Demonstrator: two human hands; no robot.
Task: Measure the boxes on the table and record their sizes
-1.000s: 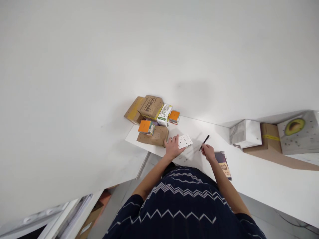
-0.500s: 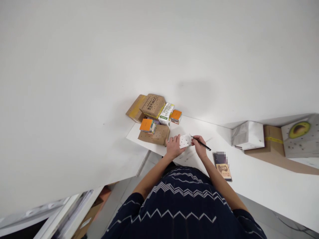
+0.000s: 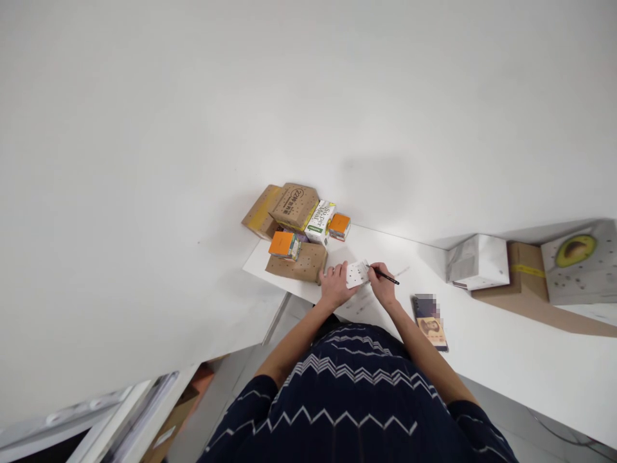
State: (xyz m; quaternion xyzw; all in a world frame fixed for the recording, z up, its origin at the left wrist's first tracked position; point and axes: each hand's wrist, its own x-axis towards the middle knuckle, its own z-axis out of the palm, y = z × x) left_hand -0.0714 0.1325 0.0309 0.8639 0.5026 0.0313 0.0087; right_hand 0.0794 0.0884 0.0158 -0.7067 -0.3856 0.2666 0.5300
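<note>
1. Brown cardboard box, far left: a large "22" on its top, followed by Chinese characters, probably "种营养", though the print is small and slanted.
2. White carton, just right of that box: "Super Meal" in dark letters; the wording on its green label is too small to read.
3. Small orange-topped boxes, near and right of these: tiny print, illegible.
</note>
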